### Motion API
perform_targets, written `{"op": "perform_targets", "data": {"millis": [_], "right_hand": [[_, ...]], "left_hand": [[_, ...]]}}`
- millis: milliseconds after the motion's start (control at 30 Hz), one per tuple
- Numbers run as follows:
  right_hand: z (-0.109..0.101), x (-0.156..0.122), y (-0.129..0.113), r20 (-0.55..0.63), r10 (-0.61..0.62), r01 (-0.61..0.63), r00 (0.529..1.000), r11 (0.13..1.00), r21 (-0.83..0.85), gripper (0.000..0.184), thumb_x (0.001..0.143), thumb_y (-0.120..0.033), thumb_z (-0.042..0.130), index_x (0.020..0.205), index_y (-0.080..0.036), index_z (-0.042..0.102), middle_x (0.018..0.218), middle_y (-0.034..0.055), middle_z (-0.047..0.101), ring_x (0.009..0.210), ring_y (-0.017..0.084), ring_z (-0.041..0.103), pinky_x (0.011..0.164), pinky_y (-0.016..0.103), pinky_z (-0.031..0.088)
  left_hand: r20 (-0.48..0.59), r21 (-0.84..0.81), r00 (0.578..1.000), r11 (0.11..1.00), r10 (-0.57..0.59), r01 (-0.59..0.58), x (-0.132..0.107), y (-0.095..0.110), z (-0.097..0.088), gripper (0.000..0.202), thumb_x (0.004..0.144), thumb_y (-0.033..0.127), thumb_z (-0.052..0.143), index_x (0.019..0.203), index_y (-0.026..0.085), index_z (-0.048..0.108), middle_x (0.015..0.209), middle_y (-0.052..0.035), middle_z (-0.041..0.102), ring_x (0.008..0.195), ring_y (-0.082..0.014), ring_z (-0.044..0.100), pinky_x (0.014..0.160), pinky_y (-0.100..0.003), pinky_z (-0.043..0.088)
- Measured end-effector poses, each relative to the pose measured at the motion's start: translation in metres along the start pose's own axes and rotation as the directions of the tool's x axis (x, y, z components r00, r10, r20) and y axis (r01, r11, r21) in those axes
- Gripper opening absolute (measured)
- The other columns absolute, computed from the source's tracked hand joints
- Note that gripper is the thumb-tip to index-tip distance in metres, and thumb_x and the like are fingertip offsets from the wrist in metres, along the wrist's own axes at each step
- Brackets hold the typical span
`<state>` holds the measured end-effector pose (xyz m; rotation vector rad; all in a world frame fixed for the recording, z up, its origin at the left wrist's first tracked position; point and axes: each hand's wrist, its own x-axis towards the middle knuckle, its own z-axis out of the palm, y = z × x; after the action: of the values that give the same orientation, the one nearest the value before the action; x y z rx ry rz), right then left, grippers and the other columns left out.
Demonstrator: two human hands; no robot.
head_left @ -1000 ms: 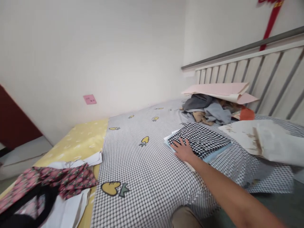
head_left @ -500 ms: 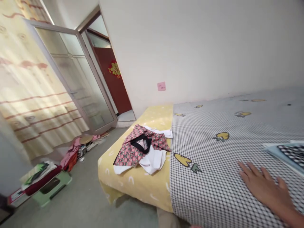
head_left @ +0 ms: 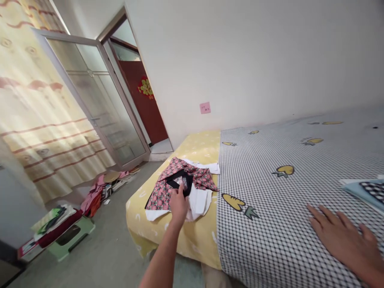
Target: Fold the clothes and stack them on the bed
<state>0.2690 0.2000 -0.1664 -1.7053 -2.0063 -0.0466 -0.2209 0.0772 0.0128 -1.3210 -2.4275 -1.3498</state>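
Note:
My left hand (head_left: 179, 204) reaches out over a pink floral garment with black trim (head_left: 180, 182) lying on white fabric (head_left: 198, 202) at the yellow end of the bed. Its fingers curl at the garment's black neckline; a firm grip cannot be made out. My right hand (head_left: 345, 240) lies flat with fingers spread on the black-and-white checked sheet (head_left: 285, 200). A folded checked cloth on light blue fabric (head_left: 367, 190) sits just beyond it at the right edge.
The yellow bed cover (head_left: 192, 236) hangs at the bed's corner. A glass door (head_left: 99, 104) stands open at left, with a red door (head_left: 144, 104) behind. Clothes and papers (head_left: 102, 190) litter the floor, beside a green stool (head_left: 70, 236) with items on it.
My left arm has come into view and reached to the floral garment. The right hand stays flat on the sheet. A second ago the view faced the headboard end.

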Motion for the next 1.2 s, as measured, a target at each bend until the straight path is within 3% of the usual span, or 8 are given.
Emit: {"op": "perform_targets", "data": {"millis": [100, 267, 633, 767, 833, 900, 1033, 1200], "right_hand": [[-0.009, -0.002, -0.01, 0.014, 0.077, -0.078, 0.997, 0.996, 0.046, 0.081, 0.082, -0.062, 0.019, 0.16, -0.051, -0.001, 0.157, 0.0088, 0.047, 0.144, 0.04, 0.037, 0.11, 0.069, 0.025], [-0.018, -0.002, -0.023, 0.017, 0.15, -0.151, 0.989, 0.984, 0.094, 0.079, 0.085, -0.063, 0.019, 0.162, -0.047, 0.014, 0.158, 0.0101, 0.046, 0.146, 0.039, 0.036, 0.111, 0.067, 0.027], [-0.034, 0.0, -0.045, -0.001, 0.169, -0.169, 0.986, 0.983, -0.073, 0.063, 0.093, -0.05, 0.026, 0.144, -0.035, 0.059, 0.155, 0.0087, 0.051, 0.145, 0.037, 0.04, 0.117, 0.06, 0.023], [-0.047, 0.001, -0.058, 0.035, 0.193, -0.182, 0.981, 0.962, -0.203, 0.057, 0.098, -0.039, 0.026, 0.145, -0.03, 0.058, 0.156, 0.0058, 0.051, 0.145, 0.033, 0.04, 0.12, 0.057, 0.024], [-0.053, 0.002, -0.063, 0.06, 0.196, -0.177, 0.979, 0.957, -0.23, 0.055, 0.1, -0.035, 0.029, 0.147, -0.028, 0.056, 0.156, 0.0048, 0.051, 0.145, 0.032, 0.04, 0.121, 0.057, 0.023], [-0.058, 0.003, -0.066, 0.08, 0.199, -0.176, 0.977, 0.956, -0.233, 0.054, 0.101, -0.035, 0.031, 0.149, -0.028, 0.053, 0.158, 0.0042, 0.049, 0.147, 0.032, 0.037, 0.121, 0.057, 0.022], [-0.059, 0.004, -0.065, 0.073, 0.21, -0.193, 0.975, 0.961, -0.197, 0.053, 0.101, -0.036, 0.033, 0.148, -0.026, 0.054, 0.158, 0.0049, 0.049, 0.147, 0.032, 0.035, 0.121, 0.057, 0.02], [-0.053, 0.004, -0.06, 0.025, 0.18, -0.175, 0.983, 0.974, -0.144, 0.051, 0.1, -0.034, 0.035, 0.145, -0.025, 0.057, 0.155, 0.0077, 0.052, 0.145, 0.033, 0.038, 0.119, 0.059, 0.022]], "left_hand": [[0.008, 0.015, 0.999, 0.999, 0.049, -0.049, 0.005, 0.003, 0.002, 0.02, 0.087, 0.014, 0.057, 0.097, 0.017, 0.074, 0.098, -0.0083, 0.064, 0.093, -0.0226, 0.064, 0.089, -0.036, 0.051], [-0.004, -0.052, 0.986, 0.984, 0.169, -0.169, -0.016, 0.016, 0.007, 0.025, 0.096, 0.021, 0.049, 0.104, 0.017, 0.072, 0.105, -0.0084, 0.062, 0.098, -0.0225, 0.063, 0.091, -0.036, 0.052], [0.188, -0.339, 0.918, 0.9, 0.35, -0.274, -0.121, 0.09, 0.058, 0.022, 0.093, 0.02, 0.053, 0.093, 0.022, 0.075, 0.093, -0.007, 0.065, 0.088, -0.0197, 0.066, 0.081, -0.033, 0.059], [0.441, -0.481, 0.741, 0.831, 0.506, -0.281, -0.178, 0.122, 0.082, 0.022, 0.089, 0.016, 0.058, 0.091, 0.026, 0.078, 0.113, -0.0081, 0.067, 0.098, -0.0201, 0.066, 0.089, -0.036, 0.058], [0.561, -0.432, 0.627, 0.838, 0.54, -0.335, -0.2, 0.125, 0.09, 0.022, 0.086, 0.018, 0.063, 0.096, 0.029, 0.079, 0.136, -0.0089, 0.061, 0.12, -0.027, 0.061, 0.106, -0.048, 0.051], [0.643, -0.318, 0.577, 0.861, 0.504, -0.398, -0.214, 0.12, 0.096, 0.031, 0.084, 0.018, 0.067, 0.109, 0.032, 0.077, 0.153, -0.0094, 0.05, 0.14, -0.0336, 0.047, 0.118, -0.059, 0.037], [0.652, -0.138, 0.6, 0.85, 0.464, -0.508, -0.219, 0.098, 0.099, 0.059, 0.082, 0.01, 0.064, 0.133, 0.039, 0.065, 0.162, -0.0084, 0.041, 0.148, -0.0339, 0.038, 0.121, -0.063, 0.03], [0.526, 0.178, 0.77, 0.838, 0.362, -0.515, -0.206, 0.078, 0.097, 0.053, 0.094, 0.018, 0.054, 0.144, 0.032, 0.057, 0.155, -0.0163, 0.049, 0.137, -0.0333, 0.05, 0.114, -0.06, 0.038]]}}
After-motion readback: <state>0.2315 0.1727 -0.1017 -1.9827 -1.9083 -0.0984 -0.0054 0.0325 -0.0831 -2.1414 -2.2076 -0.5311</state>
